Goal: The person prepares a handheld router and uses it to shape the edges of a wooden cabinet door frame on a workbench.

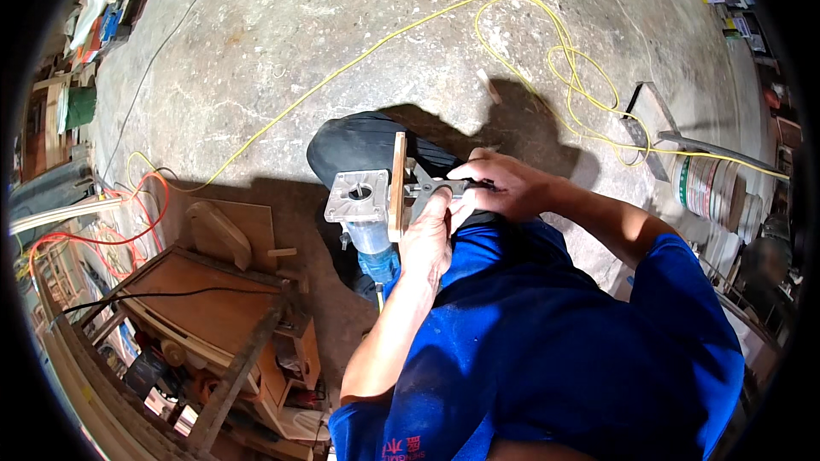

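Note:
Low over my lap, a grey metal bracket [421, 189] sits between my two hands. A narrow wooden strip [397, 188] stands along its left side, and I cannot tell whether the two are joined. My left hand [427, 242] is closed on the bracket, thumb on top. At its right end my right hand [506, 185] is closed too, with the fingertips partly hidden around a dark piece. Just left of the strip is a trim router [369, 230], blue-bodied, its square metal base [356, 196] facing up. It lies against my dark trouser leg [350, 147].
A yellow cord [393, 34] loops across the concrete floor [342, 0]. At left stands a brown wooden cabinet [201, 290] with a curved wooden piece [220, 235] and a board behind it. Orange cable [102, 239] lies beyond. On the right are a metal frame [649, 132] and a round bucket [705, 183].

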The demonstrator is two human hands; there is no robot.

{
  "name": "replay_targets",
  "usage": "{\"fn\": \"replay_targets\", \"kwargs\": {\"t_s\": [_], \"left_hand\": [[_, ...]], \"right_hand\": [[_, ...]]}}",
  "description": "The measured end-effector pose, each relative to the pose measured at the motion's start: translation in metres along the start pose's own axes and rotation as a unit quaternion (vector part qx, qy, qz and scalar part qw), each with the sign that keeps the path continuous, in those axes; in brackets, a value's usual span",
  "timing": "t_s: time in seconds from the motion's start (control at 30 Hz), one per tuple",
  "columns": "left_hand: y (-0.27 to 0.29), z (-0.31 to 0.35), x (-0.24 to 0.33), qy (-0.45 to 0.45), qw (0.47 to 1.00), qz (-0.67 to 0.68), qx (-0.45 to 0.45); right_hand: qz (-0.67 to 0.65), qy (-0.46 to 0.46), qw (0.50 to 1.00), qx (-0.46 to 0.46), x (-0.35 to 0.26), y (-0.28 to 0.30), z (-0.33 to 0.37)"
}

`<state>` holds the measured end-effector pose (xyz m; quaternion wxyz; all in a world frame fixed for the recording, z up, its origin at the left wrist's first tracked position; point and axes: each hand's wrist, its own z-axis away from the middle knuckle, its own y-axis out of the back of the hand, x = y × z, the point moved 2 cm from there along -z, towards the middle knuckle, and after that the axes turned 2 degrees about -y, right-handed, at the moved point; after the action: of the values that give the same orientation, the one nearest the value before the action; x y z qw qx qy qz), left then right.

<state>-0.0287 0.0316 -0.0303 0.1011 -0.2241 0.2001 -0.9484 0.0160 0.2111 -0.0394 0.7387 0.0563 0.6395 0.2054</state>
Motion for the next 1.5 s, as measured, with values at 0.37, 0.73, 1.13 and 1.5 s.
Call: {"fn": "replay_targets", "kwargs": {"t_s": [0.37,0.73,1.13,1.5], "left_hand": [[0.012,-0.013,-0.012,-0.01,1.0,0.025,-0.014],[0.006,-0.012,-0.01,0.006,1.0,0.02,-0.008],[0.008,-0.012,-0.011,-0.013,0.999,0.028,-0.036],[0.011,-0.016,-0.014,-0.026,0.998,0.039,-0.036]], "right_hand": [[-0.014,-0.088,0.996,-0.026,-0.018,0.038,-0.017],[0.08,-0.045,0.995,-0.048,-0.031,0.038,-0.028],[0.178,-0.039,0.979,-0.092,-0.047,0.036,-0.036],[0.25,-0.168,0.942,-0.148,-0.039,0.039,-0.05]]}}
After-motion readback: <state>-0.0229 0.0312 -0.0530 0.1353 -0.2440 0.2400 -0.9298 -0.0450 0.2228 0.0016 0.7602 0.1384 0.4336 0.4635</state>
